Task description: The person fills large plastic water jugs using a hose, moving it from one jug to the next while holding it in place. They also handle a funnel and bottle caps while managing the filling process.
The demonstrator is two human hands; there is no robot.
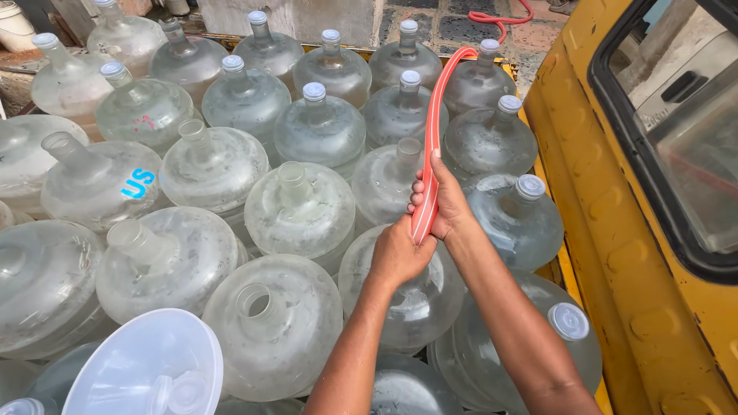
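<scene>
A white bowl [142, 361] sits at seven o'clock on packed clear jugs [300, 207], some capped, some uncapped. At centre the left hand [398, 253] and right hand [438, 201] close their fingers round a red hose [438, 115] running to twelve o'clock, towards paved ground [446, 27]. A yellow vehicle [615, 230] fills three o'clock.

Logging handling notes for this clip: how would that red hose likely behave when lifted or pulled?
The red hose probably flops rather than holding shape: it curves loosely over the capped water jugs. It looks flattened where the right hand and left hand pinch it, so likely soft-walled. Wet jugs suggest it may be slippery.
</scene>
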